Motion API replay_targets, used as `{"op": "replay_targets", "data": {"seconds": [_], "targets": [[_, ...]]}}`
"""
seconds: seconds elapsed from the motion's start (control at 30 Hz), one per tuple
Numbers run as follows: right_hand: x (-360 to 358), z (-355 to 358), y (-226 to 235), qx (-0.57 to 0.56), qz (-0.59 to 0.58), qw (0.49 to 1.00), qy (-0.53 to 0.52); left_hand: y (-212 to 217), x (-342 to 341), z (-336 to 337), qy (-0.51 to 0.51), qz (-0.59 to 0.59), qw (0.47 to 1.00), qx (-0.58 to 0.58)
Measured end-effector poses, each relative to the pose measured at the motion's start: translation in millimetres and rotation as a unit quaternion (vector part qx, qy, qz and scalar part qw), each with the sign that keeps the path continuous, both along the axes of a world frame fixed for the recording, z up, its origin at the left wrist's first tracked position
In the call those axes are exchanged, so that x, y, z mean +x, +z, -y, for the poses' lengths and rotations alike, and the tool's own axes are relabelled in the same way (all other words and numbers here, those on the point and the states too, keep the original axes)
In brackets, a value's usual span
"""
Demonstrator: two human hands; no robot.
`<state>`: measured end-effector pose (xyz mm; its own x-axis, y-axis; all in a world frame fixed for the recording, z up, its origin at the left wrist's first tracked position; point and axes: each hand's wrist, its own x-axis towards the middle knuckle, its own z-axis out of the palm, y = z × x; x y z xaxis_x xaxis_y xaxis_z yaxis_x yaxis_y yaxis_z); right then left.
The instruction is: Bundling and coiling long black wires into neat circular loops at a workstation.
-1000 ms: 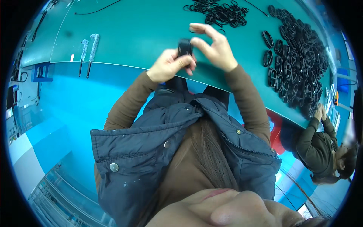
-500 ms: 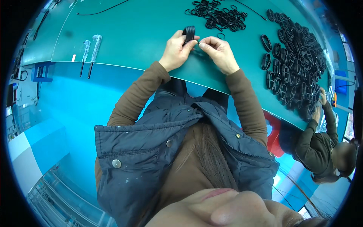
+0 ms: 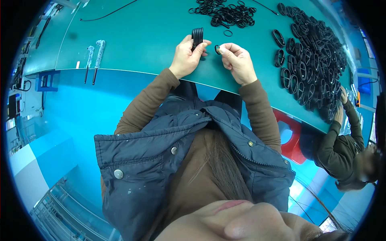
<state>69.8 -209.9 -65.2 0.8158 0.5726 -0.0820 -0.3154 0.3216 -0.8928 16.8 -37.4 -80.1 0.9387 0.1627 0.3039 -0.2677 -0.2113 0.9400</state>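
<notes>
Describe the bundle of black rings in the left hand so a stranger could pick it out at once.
Start at the green table and find the person's two hands near its front edge. The left hand holds a stack of black rings upright, pressed side by side into one block. Unlike the loose rings scattered behind and the large pile at the right, this stack is gripped off the table.
</notes>
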Motion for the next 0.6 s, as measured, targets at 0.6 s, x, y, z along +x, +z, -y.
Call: {"op": "replay_targets", "data": {"seconds": [0.6], "targets": [[-10.5,20.9,11.5,0.01,-0.003,0.987,0.162,6.2,-5.8,1.8,-0.086,0.006,0.996,0.028]]}}
